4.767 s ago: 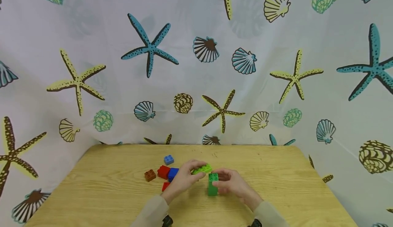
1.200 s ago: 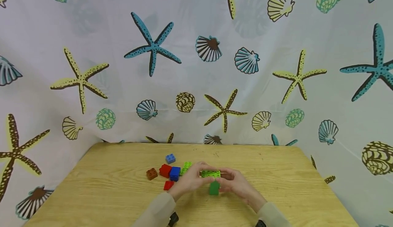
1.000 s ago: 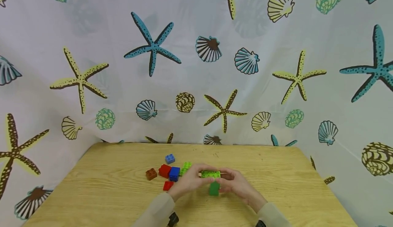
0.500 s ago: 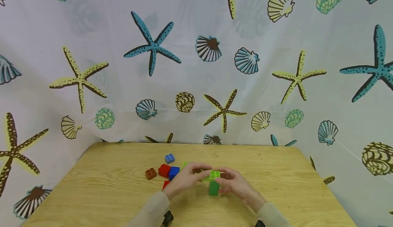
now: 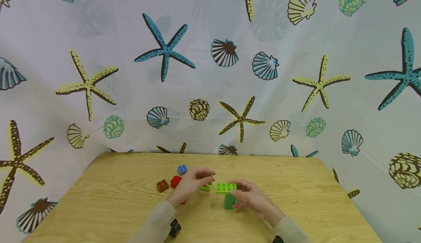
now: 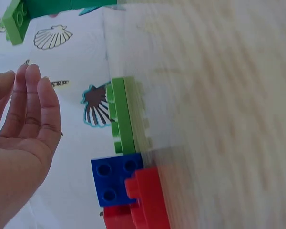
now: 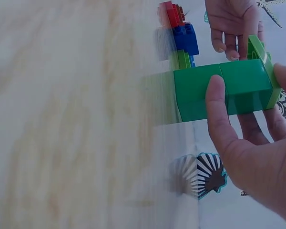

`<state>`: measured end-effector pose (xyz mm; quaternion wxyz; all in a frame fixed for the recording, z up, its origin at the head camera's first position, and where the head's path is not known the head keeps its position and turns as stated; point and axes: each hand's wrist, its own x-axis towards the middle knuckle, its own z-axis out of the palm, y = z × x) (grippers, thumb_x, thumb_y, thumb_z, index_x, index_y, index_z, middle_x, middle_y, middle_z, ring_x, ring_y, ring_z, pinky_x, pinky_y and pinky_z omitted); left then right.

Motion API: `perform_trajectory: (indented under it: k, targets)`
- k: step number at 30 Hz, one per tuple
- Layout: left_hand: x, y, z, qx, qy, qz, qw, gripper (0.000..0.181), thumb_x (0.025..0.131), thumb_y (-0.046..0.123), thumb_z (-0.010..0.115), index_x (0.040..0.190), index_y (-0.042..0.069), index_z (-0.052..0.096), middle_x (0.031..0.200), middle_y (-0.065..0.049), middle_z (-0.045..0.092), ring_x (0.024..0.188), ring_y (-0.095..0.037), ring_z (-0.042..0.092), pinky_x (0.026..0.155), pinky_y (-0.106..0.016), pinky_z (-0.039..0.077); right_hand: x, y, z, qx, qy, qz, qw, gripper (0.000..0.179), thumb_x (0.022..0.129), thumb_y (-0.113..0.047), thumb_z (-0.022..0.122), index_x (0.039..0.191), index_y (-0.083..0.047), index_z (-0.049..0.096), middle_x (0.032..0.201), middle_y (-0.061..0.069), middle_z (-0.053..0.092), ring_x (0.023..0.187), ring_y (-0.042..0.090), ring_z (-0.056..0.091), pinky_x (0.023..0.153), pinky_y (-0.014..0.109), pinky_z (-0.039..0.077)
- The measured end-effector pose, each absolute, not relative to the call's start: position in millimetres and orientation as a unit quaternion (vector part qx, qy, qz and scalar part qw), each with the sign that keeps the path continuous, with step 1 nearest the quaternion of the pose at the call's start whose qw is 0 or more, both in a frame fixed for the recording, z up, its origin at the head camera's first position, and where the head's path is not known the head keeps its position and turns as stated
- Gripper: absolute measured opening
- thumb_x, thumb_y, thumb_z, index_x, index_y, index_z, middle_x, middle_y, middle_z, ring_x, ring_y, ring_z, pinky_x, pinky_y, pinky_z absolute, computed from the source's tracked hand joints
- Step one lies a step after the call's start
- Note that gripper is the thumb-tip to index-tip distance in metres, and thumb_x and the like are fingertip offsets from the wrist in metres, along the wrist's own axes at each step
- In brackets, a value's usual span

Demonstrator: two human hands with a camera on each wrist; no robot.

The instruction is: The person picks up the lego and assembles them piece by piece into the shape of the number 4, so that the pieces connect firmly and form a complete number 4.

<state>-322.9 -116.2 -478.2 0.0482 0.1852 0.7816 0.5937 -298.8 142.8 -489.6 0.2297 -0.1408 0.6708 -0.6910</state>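
Here before me, right hand (image 5: 252, 198) gripping an upright green plastic-block stack (image 5: 229, 201) on a wooden table (image 5: 302, 192), flat lime plastic brick (image 5: 225, 188) jutting from its top, left hand (image 5: 190, 184) loosely extended, apparently near another lime brick (image 5: 205, 188)

A white starfish-and-shell cloth (image 5: 204, 86) hangs behind a wooden table (image 5: 296, 184).

Setting: screened-off work spot, room type undetermined | Evidence: white curtain (image 5: 210, 82) printed with starfish (image 5: 165, 49) and shells (image 5: 265, 65), behind and along both sides of plain wooden table (image 5: 296, 188)
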Motion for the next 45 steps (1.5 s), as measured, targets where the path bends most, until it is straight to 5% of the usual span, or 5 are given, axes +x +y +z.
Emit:
perform_trajectory:
  k: [12,27,35,45]
  targets:
    - [-342,-142,-477,0.160,0.802,0.575,0.013,0.025,0.092,0.006,0.066,0.117,0.003,0.069,0.111,-0.017,0.071,0.098,-0.022,0.068,0.083,-0.034,0.057,-298,144,-487,-0.142,0.653,-0.705,0.239,0.060,0.095,-0.024,0.065,0.145,0.000,0.043,0.130,0.008,0.059,0.112,0.016,0.061,0.086,0.041,0.057]
    - [-364,-140,-470,0.176,0.884,0.429,0.051,0.021,0.085,0.002,0.072,0.105,0.007,0.075,0.105,-0.007,0.071,0.095,-0.024,0.061,0.079,-0.035,0.052,-298,144,-489,-0.136,0.653,-0.708,0.232,0.057,0.094,-0.024,0.066,0.143,-0.001,0.046,0.128,0.009,0.059,0.111,0.016,0.061,0.086,0.041,0.057]
    - [-368,-135,-475,0.202,0.905,0.367,0.079,0.021,0.083,-0.002,0.073,0.102,0.007,0.077,0.111,-0.005,0.069,0.113,-0.034,0.059,0.094,-0.050,0.050,-299,144,-489,-0.132,0.656,-0.708,0.227,0.056,0.095,-0.024,0.066,0.142,-0.002,0.047,0.129,0.009,0.059,0.111,0.017,0.061,0.084,0.039,0.058]
    - [-371,-130,-484,0.233,0.915,0.316,0.095,0.032,0.074,-0.001,0.082,0.105,0.005,0.075,0.112,-0.008,0.068,0.109,-0.031,0.061,0.091,-0.047,0.053,-298,142,-489,-0.134,0.658,-0.704,0.230,0.058,0.096,-0.021,0.064,0.144,0.001,0.043,0.130,0.010,0.058,0.111,0.016,0.060,0.086,0.040,0.057]
